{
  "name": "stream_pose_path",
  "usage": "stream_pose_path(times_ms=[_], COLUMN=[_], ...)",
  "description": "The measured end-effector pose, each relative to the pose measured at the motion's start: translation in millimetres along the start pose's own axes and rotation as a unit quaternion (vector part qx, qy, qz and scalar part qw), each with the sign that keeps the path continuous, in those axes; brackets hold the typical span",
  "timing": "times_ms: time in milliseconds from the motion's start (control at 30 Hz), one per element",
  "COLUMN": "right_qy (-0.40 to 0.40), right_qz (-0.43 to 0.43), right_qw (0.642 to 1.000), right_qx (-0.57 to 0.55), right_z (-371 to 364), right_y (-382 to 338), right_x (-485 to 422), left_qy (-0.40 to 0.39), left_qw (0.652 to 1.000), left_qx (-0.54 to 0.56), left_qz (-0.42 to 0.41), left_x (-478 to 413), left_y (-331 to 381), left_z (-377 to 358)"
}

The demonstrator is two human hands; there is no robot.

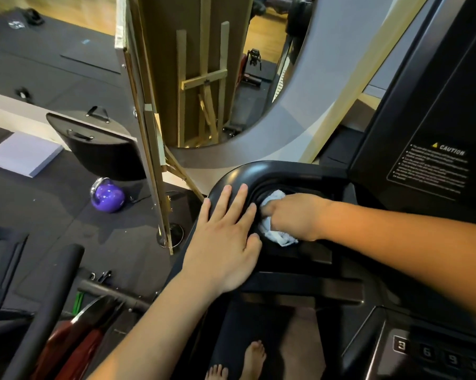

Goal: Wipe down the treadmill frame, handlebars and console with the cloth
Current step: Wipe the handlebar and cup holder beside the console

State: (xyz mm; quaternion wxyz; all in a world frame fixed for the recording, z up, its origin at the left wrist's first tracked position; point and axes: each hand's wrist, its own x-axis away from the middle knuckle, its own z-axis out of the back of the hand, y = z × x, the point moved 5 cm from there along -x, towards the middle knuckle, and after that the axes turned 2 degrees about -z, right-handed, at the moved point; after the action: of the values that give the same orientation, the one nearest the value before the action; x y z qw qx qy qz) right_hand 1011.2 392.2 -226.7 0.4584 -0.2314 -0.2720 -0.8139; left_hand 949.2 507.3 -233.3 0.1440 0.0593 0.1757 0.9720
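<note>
purple kettlebell (108,196) on dark floor mats (53,67), beside the foot of a wooden-framed panel (146,133). flat white block (25,154) further left. black curved pad (94,144) with 2 handles between them. grey-rimmed oval mirror (299,119) behind. green band (79,300) low left.

The right hand (294,216) is reaching in with its forearm outstretched, fingers curling round the cloth (278,237) — the left hand (225,239) is lying flat just beside that grip, fingers straight and spread.
</note>
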Motion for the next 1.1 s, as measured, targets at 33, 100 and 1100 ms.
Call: stream_pose_path(times_ms=[33, 100, 1100], right_qy=[0.006, 0.024, 0.109], right_qz=[-0.012, -0.05, -0.057], right_qw=[1.0, 0.993, 0.987], right_qx=[-0.019, -0.102, -0.1], right_z=[-1, 1, 16], right_y=[0, 4, 17], right_x=[0, 5, 21], left_qy=[-0.002, 0.001, 0.007], left_qw=[1.0, 1.0, 1.0], left_qx=[0.001, 0.01, 0.02], left_qz=[0.001, 0.006, 0.013], left_x=[0, 0, -2], left_y=[0, 1, 0], left_z=[0, 1, 0])
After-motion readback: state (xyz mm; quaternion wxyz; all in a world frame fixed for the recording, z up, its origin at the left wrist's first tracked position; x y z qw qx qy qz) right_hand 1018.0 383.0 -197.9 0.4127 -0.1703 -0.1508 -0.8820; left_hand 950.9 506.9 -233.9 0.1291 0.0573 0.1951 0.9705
